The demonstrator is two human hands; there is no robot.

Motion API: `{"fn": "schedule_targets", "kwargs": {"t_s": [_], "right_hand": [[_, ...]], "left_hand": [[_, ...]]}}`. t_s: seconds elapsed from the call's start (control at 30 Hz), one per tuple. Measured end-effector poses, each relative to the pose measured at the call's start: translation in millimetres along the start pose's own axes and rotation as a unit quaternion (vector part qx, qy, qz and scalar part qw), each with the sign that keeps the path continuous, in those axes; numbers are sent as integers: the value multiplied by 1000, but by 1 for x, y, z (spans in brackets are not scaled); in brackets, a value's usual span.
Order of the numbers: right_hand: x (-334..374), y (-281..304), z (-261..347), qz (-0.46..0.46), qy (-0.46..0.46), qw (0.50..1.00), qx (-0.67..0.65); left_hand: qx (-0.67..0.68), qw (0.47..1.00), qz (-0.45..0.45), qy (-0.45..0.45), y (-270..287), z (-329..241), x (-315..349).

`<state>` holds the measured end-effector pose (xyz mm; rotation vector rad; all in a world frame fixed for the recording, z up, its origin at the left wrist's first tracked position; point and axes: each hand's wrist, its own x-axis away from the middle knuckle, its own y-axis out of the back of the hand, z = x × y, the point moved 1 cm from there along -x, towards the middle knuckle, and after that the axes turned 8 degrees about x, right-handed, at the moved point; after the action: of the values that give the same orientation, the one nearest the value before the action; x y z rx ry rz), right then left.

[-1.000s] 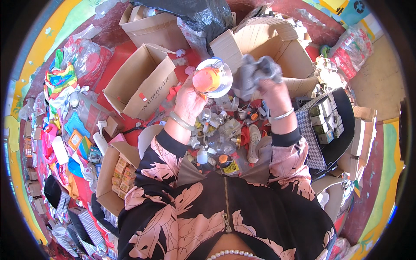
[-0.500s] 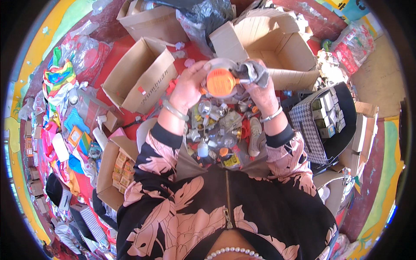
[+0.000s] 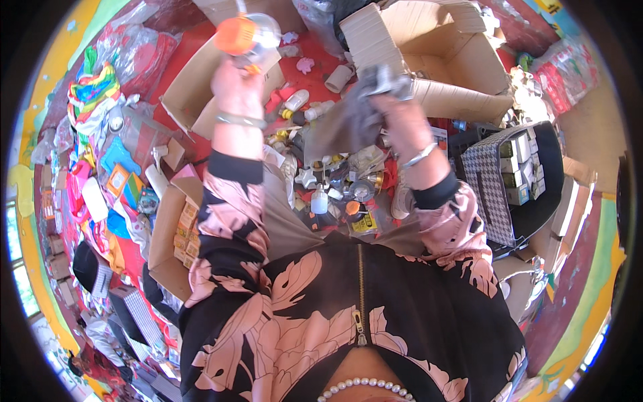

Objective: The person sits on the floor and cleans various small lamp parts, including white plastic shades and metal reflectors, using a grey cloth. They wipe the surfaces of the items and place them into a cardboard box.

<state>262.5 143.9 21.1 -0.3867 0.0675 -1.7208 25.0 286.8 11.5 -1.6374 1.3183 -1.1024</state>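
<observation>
My left hand [image 3: 236, 84] is raised up and to the left, gripping a clear round jar with an orange lid [image 3: 246, 35] held over an open cardboard box [image 3: 194, 94]. My right hand [image 3: 395, 110] clutches a crumpled grey cloth [image 3: 355, 114] that hangs down over the pile. Below both hands, on my lap, lies a heap of small bottles and jars [image 3: 335, 194] with white and orange caps. A bangle sits on each wrist.
A large open cardboard box [image 3: 442, 60] stands behind my right hand. A dark crate of small white boxes [image 3: 516, 174] with a checked cloth sits at the right. A carton of yellow packets [image 3: 177, 234] is at my left, and colourful packets [image 3: 100, 167] cover the red floor.
The hands were together in front, wiping the jar with the cloth. Now my left hand has swung the jar up and left toward the box, and the right hand stays with the cloth.
</observation>
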Motion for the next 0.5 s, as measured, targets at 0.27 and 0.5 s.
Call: {"fn": "schedule_targets", "kwargs": {"t_s": [0.27,0.5], "right_hand": [[3,108,40,-173,83,977,-91],[-3,139,27,-147,42,980,-126]], "left_hand": [[-259,928,-232,-137,98,-104,-115],[-901,381,-208,9,275,-172,-223]]}}
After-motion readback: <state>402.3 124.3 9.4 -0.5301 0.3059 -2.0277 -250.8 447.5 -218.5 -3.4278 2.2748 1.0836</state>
